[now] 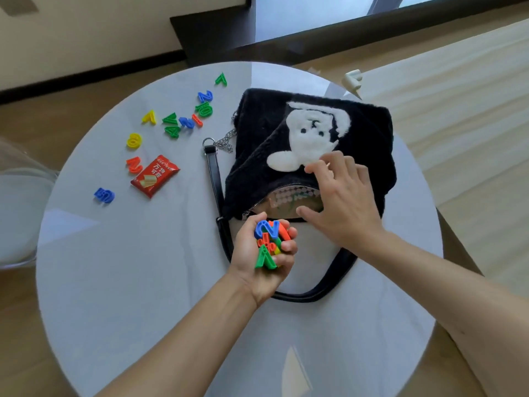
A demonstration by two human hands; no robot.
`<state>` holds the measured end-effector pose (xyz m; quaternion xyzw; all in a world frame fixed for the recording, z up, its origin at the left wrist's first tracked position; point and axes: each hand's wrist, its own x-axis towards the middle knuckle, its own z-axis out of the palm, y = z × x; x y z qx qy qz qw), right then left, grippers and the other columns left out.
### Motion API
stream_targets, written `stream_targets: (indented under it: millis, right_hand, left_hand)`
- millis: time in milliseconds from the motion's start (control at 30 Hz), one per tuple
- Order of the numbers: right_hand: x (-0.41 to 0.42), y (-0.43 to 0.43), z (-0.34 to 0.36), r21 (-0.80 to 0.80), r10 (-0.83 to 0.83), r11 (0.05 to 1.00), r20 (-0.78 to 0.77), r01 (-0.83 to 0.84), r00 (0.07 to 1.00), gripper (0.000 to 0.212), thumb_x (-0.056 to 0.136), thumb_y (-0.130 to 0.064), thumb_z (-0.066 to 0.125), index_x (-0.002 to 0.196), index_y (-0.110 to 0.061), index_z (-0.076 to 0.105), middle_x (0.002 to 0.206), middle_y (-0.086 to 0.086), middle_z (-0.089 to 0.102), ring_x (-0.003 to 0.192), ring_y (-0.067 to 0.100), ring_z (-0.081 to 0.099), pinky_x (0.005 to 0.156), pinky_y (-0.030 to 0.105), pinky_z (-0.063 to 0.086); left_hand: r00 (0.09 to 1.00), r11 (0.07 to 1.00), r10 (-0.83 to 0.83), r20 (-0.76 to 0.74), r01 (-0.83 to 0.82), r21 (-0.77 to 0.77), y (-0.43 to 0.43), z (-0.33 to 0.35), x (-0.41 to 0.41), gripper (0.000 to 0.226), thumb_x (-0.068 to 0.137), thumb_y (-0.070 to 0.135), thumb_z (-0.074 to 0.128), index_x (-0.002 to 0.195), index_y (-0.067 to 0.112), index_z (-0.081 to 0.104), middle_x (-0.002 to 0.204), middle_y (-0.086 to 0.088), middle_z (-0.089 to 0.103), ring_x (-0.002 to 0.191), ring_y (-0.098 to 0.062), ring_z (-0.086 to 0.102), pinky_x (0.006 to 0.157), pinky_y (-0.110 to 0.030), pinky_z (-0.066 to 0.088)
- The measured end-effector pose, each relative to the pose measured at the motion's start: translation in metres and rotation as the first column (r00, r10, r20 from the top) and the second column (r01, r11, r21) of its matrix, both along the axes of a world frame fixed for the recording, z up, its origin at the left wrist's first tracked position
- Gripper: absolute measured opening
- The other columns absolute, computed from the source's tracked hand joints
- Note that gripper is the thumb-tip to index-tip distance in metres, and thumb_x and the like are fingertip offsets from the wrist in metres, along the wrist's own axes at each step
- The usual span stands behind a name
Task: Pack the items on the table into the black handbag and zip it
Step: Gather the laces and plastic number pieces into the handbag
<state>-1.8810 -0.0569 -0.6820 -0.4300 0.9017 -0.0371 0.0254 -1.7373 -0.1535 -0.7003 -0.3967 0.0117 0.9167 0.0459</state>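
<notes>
Left hand (264, 250) is crammed around a fistful of plastic numbers (270, 242) just below the black handbag (315, 138) mouth, right hand (340, 196) spread loose holding it open, so pieces could easily spill onto the worktop (143, 282).

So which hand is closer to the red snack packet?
Left. The left hand, full of plastic pieces, is right of and below the red snack packet; the right hand is farther right, at the bag's opening.

Handbag (309, 144) right of centre on table (143, 282); loose number pieces (183, 121) and snack packet (155, 176) left of it (packet nearest).
</notes>
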Motion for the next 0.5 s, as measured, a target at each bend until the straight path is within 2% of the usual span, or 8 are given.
stream_targets:
  millis: [67, 133, 167, 300, 500]
  right_hand:
    - [-0.015, -0.010, -0.005, 0.004, 0.052, 0.999, 0.003, -0.052, 0.999, 0.035, 0.084, -0.040, 0.072, 0.111, -0.019, 0.063, 0.112, 0.002, 0.057, 0.107, 0.024, 0.053, 0.096, 0.038, 0.035]
    - [-0.028, -0.017, -0.001, -0.105, 0.079, 0.992, 0.059, -0.072, 0.995, 0.014, 0.092, -0.032, 0.066, 0.098, -0.019, 0.064, 0.097, -0.003, 0.063, 0.094, 0.022, 0.058, 0.087, 0.035, 0.035]
    - [-0.035, -0.021, 0.004, -0.169, 0.089, 0.983, 0.095, -0.072, 0.991, 0.010, 0.094, -0.029, 0.064, 0.094, -0.019, 0.064, 0.090, -0.005, 0.063, 0.086, 0.020, 0.058, 0.083, 0.033, 0.035]
    - [-0.058, -0.037, 0.041, -0.355, 0.114, 0.934, 0.235, -0.024, 0.965, 0.009, 0.089, -0.022, 0.066, 0.083, -0.018, 0.061, 0.075, -0.009, 0.058, 0.072, 0.015, 0.053, 0.070, 0.029, 0.041]
    - [-0.086, -0.052, 0.083, -0.383, 0.099, 0.922, 0.350, 0.046, 0.931, 0.010, 0.087, -0.023, 0.067, 0.080, -0.019, 0.064, 0.071, -0.010, 0.061, 0.071, 0.013, 0.056, 0.064, 0.025, 0.044]
  left_hand:
    - [0.999, 1.000, 0.022, 0.034, -0.023, 0.021, 0.005, -0.005, -0.008, 0.039, 0.093, 0.038, 0.046, 0.076, 0.006, 0.060, 0.070, -0.009, 0.058, 0.046, -0.014, 0.048, 0.030, -0.015, 0.031]
    - [0.997, 0.999, 0.042, 0.063, -0.044, 0.028, 0.009, -0.007, -0.017, 0.041, 0.095, 0.039, 0.043, 0.076, 0.006, 0.059, 0.069, -0.009, 0.057, 0.045, -0.014, 0.048, 0.030, -0.015, 0.031]
    - [0.996, 0.998, 0.051, 0.073, -0.052, 0.023, 0.010, -0.006, -0.023, 0.041, 0.095, 0.040, 0.042, 0.076, 0.007, 0.058, 0.069, -0.009, 0.057, 0.045, -0.013, 0.048, 0.030, -0.014, 0.030]
    - [0.995, 0.999, 0.054, 0.083, -0.054, -0.002, 0.014, 0.002, -0.057, 0.041, 0.094, 0.040, 0.041, 0.071, 0.009, 0.057, 0.066, -0.007, 0.057, 0.044, -0.011, 0.047, 0.032, -0.014, 0.026]
    - [0.994, 0.996, 0.056, 0.091, -0.050, -0.067, 0.014, 0.023, -0.109, 0.043, 0.096, 0.043, 0.040, 0.073, 0.010, 0.055, 0.068, -0.006, 0.055, 0.045, -0.010, 0.047, 0.030, -0.013, 0.028]
